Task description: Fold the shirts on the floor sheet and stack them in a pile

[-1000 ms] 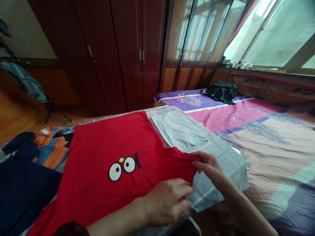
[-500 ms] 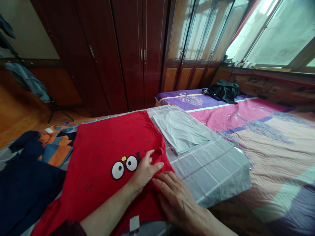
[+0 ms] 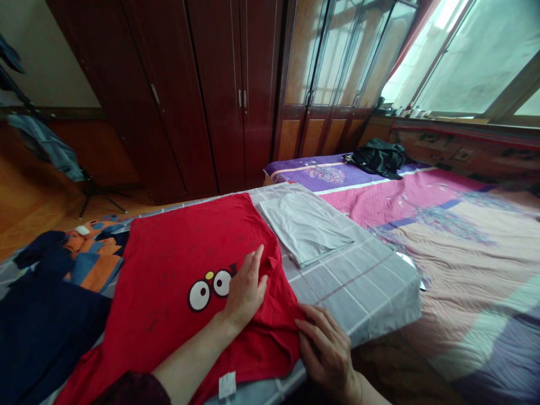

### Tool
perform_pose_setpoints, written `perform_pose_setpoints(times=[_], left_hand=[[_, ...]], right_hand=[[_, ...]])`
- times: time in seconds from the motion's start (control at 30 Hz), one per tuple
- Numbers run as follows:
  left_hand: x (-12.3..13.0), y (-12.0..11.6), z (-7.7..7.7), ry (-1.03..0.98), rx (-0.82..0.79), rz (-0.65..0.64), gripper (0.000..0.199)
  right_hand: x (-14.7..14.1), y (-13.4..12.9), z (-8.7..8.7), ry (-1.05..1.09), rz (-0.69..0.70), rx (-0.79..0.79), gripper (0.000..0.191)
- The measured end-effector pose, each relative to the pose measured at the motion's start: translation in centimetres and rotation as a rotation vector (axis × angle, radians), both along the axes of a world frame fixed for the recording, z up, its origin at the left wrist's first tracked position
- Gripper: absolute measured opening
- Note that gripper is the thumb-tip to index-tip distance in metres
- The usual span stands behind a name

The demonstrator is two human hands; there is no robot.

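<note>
A red shirt [image 3: 169, 253] with a cartoon eye print lies spread over a table covered by a grey checked cloth [image 3: 358, 281]. My left hand [image 3: 247, 289] rests on the shirt just right of the printed eyes, its fingers extended and the thumb apart. At the shirt's lower right edge, my right hand [image 3: 327, 346] pinches the red fabric between thumb and fingertips. A white tag [image 3: 227, 385] shows at the near edge of the shirt. Beyond the shirt on the right lies a folded light grey cloth [image 3: 301, 225].
Dark blue clothing [image 3: 50, 332] and an orange and blue patterned garment [image 3: 95, 261] lie at the left. A bed [image 3: 442, 236] with a black garment [image 3: 377, 157] stands at the right. Wardrobes [image 3: 219, 101] line the back; a tripod stand [image 3: 88, 188] is far left.
My right hand has moved right, drawing the shirt's edge outward. My left hand has lifted its fingers from a curled pose to a straighter one. The view has shifted slightly.
</note>
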State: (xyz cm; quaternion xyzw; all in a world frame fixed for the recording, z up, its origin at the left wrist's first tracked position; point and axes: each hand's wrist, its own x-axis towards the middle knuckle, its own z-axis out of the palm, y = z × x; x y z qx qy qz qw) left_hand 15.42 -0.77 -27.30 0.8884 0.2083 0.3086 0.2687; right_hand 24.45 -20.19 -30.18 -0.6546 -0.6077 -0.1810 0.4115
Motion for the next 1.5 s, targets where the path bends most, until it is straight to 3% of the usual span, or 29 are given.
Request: perform_pose_setpoints(times=[0.1, 0.17, 0.33, 0.53, 0.67, 0.77, 0.83, 0.97, 1.03, 1.23, 1.37, 1.5], left_hand=[[-0.4, -0.3, 0.6, -0.006, 0.234, -0.162, 0.052], [-0.5, -0.5, 0.6, 0.029, 0.250, -0.204, 0.045], [-0.1, -0.2, 0.0, 0.061, 0.052, -0.053, 0.051], [0.4, 0.0, 0.3, 0.105, 0.107, -0.008, 0.005], [0.7, 0.7, -0.1, 0.115, 0.067, 0.124, 0.018], [0.7, 1.1, -0.5, 0.115, 0.053, 0.172, 0.016], [0.6, 1.1, -0.7, 0.095, 0.063, 0.156, 0.015], [0.5, 0.9, -0.8, 0.043, 0.042, 0.051, 0.050], [0.5, 1.0, -0.9, 0.044, 0.049, -0.015, 0.056], [0.4, 1.2, -0.9, 0.050, -0.011, 0.061, 0.052], [0.5, 1.2, -0.5, 0.054, -0.064, 0.099, 0.041], [0.4, 1.6, -0.3, 0.057, -0.084, 0.134, 0.027]], right_hand=[[-0.1, 0.1, 0.3, -0.002, 0.009, 0.034, 0.032], [-0.1, 0.2, 0.4, -0.005, 0.022, 0.035, 0.033], [-0.2, 0.2, 0.4, 0.002, 0.016, 0.029, 0.035], [-0.2, 0.2, 0.4, 0.016, 0.034, -0.021, 0.031], [0.0, 0.2, 0.1, -0.032, 0.023, 0.005, 0.030], [0.1, 0.2, 0.0, -0.053, 0.005, 0.022, 0.032], [0.1, 0.3, 0.0, -0.054, 0.020, 0.018, 0.035], [0.1, 0.2, 0.3, -0.055, 0.050, -0.015, 0.036], [0.2, 0.1, 0.4, -0.068, 0.076, -0.056, 0.035], [1.1, -0.5, 0.5, -0.087, 0.228, -0.225, 0.038], [1.0, -0.4, 0.7, -0.037, 0.253, -0.219, 0.038], [0.5, -0.2, 2.3, 0.011, 0.284, -0.239, 0.036]])
